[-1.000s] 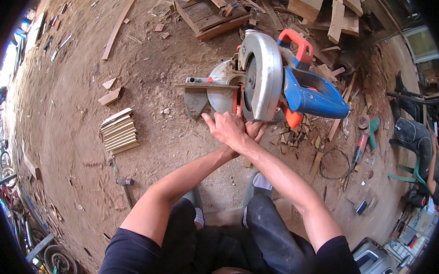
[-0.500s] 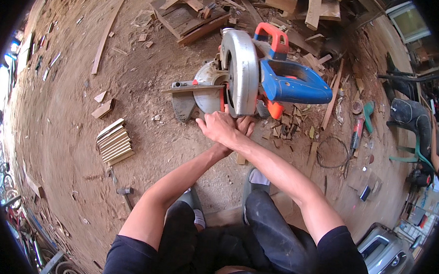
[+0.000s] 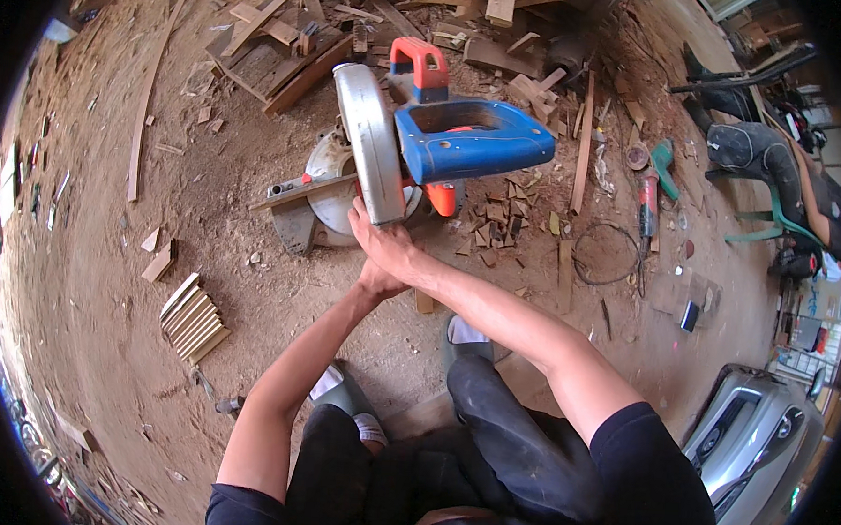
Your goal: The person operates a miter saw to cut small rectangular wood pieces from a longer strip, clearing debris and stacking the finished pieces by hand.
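The mitre saw (image 3: 473, 138) stands on the dirt floor (image 3: 274, 294), just beyond the hands. The right hand (image 3: 386, 249) overlaps the left hand (image 3: 378, 279); their grip cannot be determined. Offcuts (image 3: 507, 215) lie nearby; a silver car (image 3: 746, 436) occupies the right.

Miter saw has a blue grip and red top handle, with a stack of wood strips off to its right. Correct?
Not quite: in the head view, the stack of wood strips is to the left of the miter saw. The blue grip and red top handle are right.
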Motion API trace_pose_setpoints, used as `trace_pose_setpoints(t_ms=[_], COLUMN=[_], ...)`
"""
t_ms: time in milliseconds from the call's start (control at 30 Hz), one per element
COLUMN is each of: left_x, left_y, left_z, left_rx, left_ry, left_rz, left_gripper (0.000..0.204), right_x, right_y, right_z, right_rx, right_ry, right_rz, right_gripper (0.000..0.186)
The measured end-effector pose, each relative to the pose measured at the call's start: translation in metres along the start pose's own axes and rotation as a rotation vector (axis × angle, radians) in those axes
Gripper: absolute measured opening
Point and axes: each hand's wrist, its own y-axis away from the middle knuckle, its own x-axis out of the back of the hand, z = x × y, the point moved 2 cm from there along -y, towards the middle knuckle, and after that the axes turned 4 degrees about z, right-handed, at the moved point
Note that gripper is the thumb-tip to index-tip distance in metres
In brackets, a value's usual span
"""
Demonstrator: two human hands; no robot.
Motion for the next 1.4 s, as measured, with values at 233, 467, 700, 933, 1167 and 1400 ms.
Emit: trace_pose_setpoints(t_ms=[233, 467, 700, 933, 1167, 1400], left_x=[0.032, 0.044, 0.077, 0.123, 0.153, 0.162], left_y=[-0.002, -0.013, 0.018, 0.065, 0.046, -0.025], left_z=[0.013, 0.048, 0.109, 0.099, 0.064, 0.032], left_rx=[-0.096, -0.222, -0.008, 0.296, 0.385, 0.204], left_ry=[-0.190, -0.383, -0.285, -0.116, 0.000, -0.176], left_rz=[-0.265, -0.216, -0.360, -0.220, 0.042, 0.172], left_gripper=[0.058, 0.047, 0.025, 0.018, 0.011, 0.020], right_x=[0.038, 0.046, 0.029, 0.039, -0.003, -0.021], right_y=[-0.016, -0.010, -0.001, -0.014, 0.014, 0.025], right_z=[0.036, 0.057, 0.042, 0.024, 0.025, 0.033], right_rx=[-0.460, -0.655, -0.737, -0.951, -0.942, -0.908], right_ry=[-0.881, -1.230, -0.923, -0.856, -0.821, -1.020], right_rz=[-0.302, -0.069, 0.220, 0.453, 0.319, 0.215], right_gripper=[0.031, 0.042, 0.039, 0.042, 0.039, 0.052])
